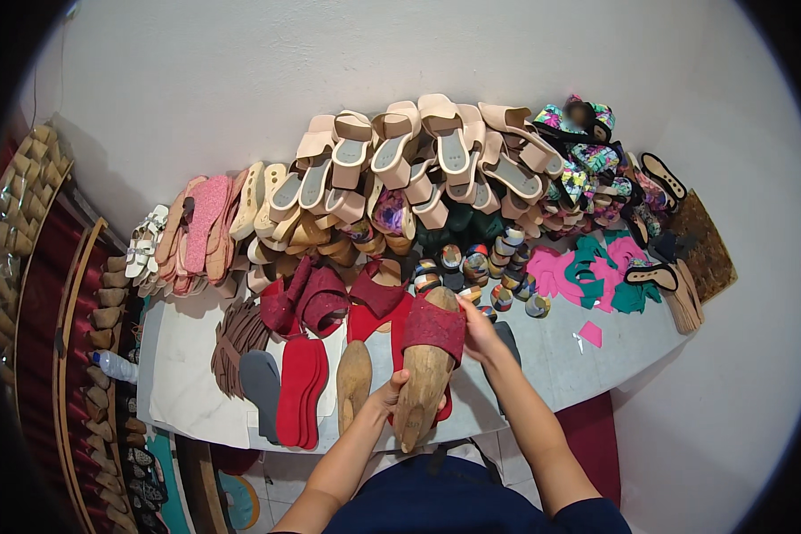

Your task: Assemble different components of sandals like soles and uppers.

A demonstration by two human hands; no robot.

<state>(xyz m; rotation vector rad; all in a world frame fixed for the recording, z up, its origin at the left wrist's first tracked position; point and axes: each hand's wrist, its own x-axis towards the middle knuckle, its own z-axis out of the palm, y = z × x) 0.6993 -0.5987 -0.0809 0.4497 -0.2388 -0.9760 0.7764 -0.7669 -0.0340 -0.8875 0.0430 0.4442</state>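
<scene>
In front of my body I hold up a wooden shoe last [421, 392] with a dark red, speckled shoe upper [433, 331] wrapped round its wider part. My left hand [393, 390] is closed on the narrow end's left side. My right hand [479, 335] is closed at the right edge of the upper, its fingers partly hidden. A second wooden last [354, 381] lies on the table just left of my left hand. Beside it are stacked red insoles [303, 392] and a grey insole [260, 392]. More dark red uppers [323, 300] lie beyond.
Heeled beige sandals [396, 147] are piled along the wall on the grey-white table [187, 374]. Small patterned heels [476, 262], pink and green cut pieces [587, 274] and brown strips [240, 334] lie around. A shelf of lasts [107, 316] and a plastic bottle [116, 366] stand left.
</scene>
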